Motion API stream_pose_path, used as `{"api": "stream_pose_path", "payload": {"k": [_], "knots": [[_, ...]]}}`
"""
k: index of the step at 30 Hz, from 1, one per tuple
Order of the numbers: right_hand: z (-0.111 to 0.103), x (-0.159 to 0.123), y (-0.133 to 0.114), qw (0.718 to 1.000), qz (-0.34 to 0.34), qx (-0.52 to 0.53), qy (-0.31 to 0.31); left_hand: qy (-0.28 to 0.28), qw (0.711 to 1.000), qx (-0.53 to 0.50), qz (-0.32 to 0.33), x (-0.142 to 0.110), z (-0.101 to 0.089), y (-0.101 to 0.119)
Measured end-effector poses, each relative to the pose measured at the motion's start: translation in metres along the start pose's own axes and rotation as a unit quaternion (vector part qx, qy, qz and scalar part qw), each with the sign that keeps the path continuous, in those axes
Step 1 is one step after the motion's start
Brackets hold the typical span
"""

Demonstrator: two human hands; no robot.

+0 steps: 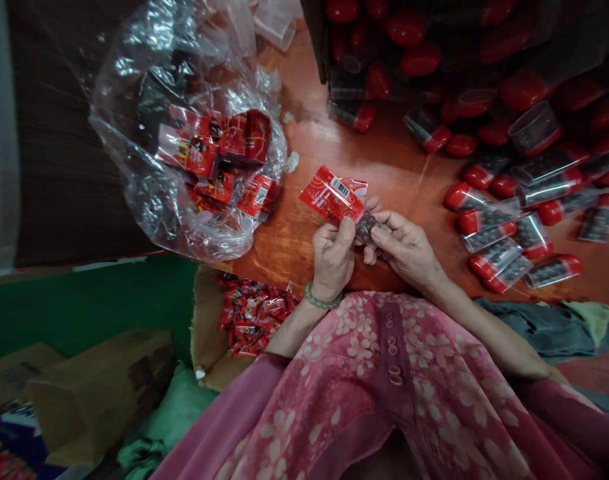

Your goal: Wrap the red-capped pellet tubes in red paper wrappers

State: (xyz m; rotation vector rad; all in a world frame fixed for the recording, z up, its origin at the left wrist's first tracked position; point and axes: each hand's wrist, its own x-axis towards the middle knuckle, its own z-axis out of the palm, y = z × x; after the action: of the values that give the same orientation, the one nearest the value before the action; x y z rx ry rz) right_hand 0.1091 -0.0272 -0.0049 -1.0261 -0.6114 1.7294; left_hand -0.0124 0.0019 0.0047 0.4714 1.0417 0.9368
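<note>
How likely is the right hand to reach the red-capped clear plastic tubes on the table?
Probably yes: the right hand sits near the red-capped clear plastic tubes, with only orange wooden tabletop between, though it is pinching a small clear packet.

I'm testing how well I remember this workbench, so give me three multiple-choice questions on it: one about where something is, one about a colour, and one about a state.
1. Where is the heap of small red sachets?
A. On a plate
B. In a metal bowl
C. In an open cardboard box

2. What colour are the caps on the clear tubes?
A. Blue
B. Red
C. Green

3. What state is the red sachet in the left hand in?
A. Held up off the table
B. Lying flat on the table
C. Sealed inside a tub

Answers:
1. C, the sachets lie inside the box.
2. B, red caps close the tubes.
3. A, the fingers pinch it above the table.
</note>
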Motion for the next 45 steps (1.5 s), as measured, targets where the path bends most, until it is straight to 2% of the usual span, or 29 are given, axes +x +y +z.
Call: {"api": "stream_pose_path", "payload": {"k": [5, 7, 12, 15, 20, 22, 27, 32, 35, 41, 45], "knots": [[0.001, -0.002, 0.004, 0.985, -0.085, -0.132, 0.076, -0.005, 0.998, 0.003, 0.056, 0.007, 0.0, -0.006], [-0.001, -0.002, 0.004, 0.983, -0.091, -0.147, 0.066, -0.004, 0.998, 0.005, 0.062, 0.008, -0.002, -0.005], [-0.009, 0.002, 0.004, 0.993, -0.061, -0.104, -0.016, -0.047, 0.998, 0.006, 0.05, 0.008, -0.005, 0.003], [-0.007, 0.001, 0.005, 0.986, -0.084, -0.142, -0.001, -0.053, 0.997, 0.008, 0.056, 0.008, -0.004, 0.005], [-0.003, -0.003, 0.007, 0.952, -0.158, -0.255, 0.064, -0.04, 0.998, 0.002, 0.054, 0.011, -0.002, 0.003], [-0.003, -0.002, 0.007, 0.958, -0.149, -0.239, 0.06, -0.035, 0.998, 0.001, 0.05, 0.012, -0.002, 0.001], [-0.007, 0.003, 0.007, 0.991, -0.065, -0.112, 0.016, -0.042, 0.999, 0.0, 0.018, 0.009, 0.001, 0.0], [-0.008, 0.002, 0.0, 0.996, -0.048, -0.079, 0.005, -0.069, 0.997, 0.016, -0.004, 0.007, 0.001, 0.007], [-0.005, 0.001, -0.006, 0.993, -0.058, -0.099, 0.008, -0.085, 0.996, 0.018, 0.002, 0.009, -0.001, 0.012], [-0.001, 0.0, -0.005, 0.967, -0.112, -0.225, 0.049, -0.029, 0.998, 0.011, 0.053, 0.013, -0.003, 0.009], [-0.004, -0.001, -0.005, 0.9, -0.209, -0.376, 0.076, -0.034, 0.999, 0.01, 0.031, 0.013, -0.007, 0.009]]}}
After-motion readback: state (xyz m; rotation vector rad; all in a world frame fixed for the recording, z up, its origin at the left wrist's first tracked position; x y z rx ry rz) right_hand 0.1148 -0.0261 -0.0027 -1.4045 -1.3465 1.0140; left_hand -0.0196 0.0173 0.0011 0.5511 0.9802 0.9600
